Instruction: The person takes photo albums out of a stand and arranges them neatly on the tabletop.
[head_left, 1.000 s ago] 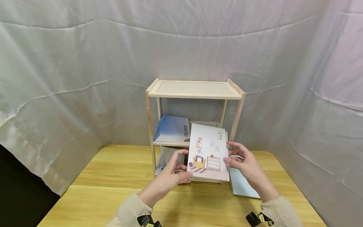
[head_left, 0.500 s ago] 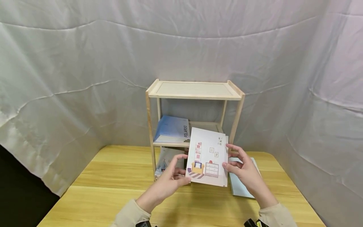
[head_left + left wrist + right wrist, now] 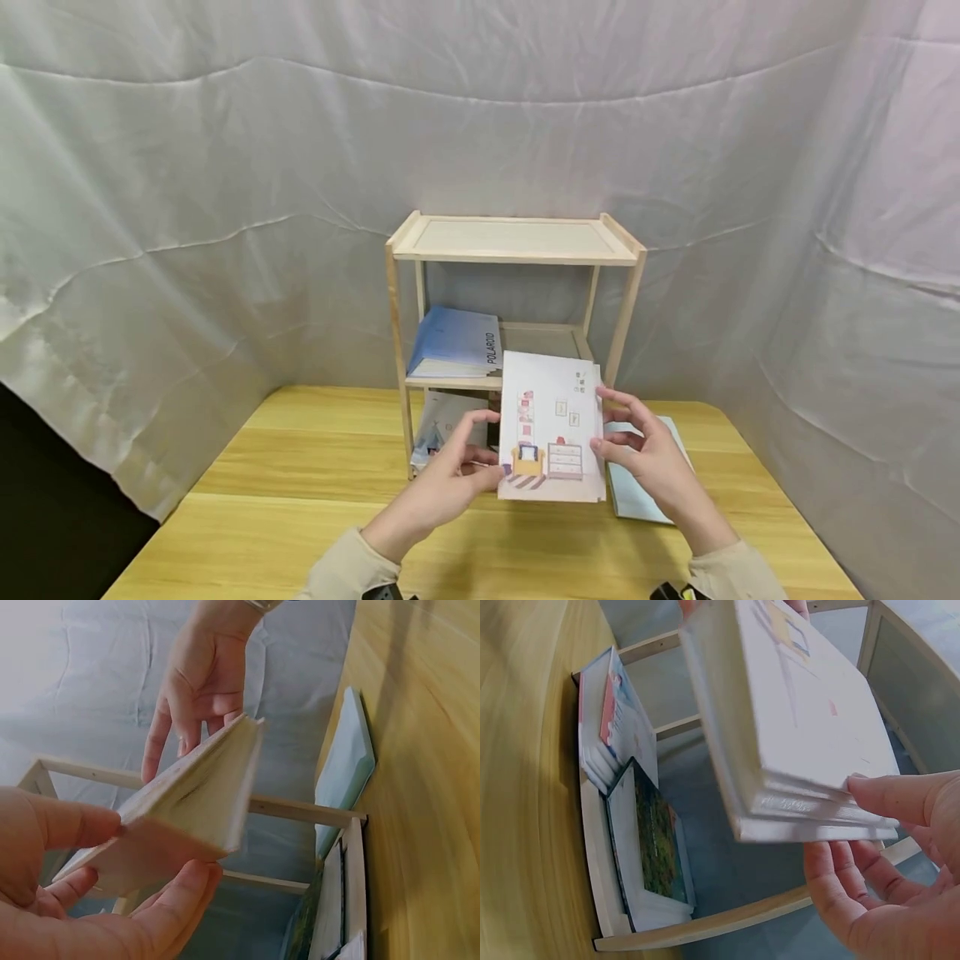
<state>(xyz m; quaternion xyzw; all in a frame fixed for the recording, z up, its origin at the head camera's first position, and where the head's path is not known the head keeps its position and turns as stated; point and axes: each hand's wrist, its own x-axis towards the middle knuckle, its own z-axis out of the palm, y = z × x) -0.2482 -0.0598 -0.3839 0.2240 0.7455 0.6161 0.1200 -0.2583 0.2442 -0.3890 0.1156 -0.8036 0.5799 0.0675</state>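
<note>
A white book [image 3: 551,427] with a printed armchair and chest of drawers on its cover is held up in front of the shelf, cover tilted toward me. My left hand [image 3: 453,473] grips its left edge, thumb near the lower corner. On the opposite edge, my right hand [image 3: 647,450] pinches it between thumb and fingers. The right wrist view shows the book's thick page block [image 3: 795,799] with the right thumb [image 3: 900,799] on the cover. From the left wrist, the pages [image 3: 217,780] are seen edge-on between both hands.
Behind stands a small wooden shelf [image 3: 517,242]. On its middle tier leans a blue POLAROID book [image 3: 457,337]. Below are a pale book [image 3: 453,417] and a dark-covered book [image 3: 656,836]. A light blue book [image 3: 636,492] lies on the table [image 3: 300,467] at right.
Both hands have lowered the white book and brought it slightly nearer, uncovering more of the middle tier. The book tilted sideways, then straightened.
</note>
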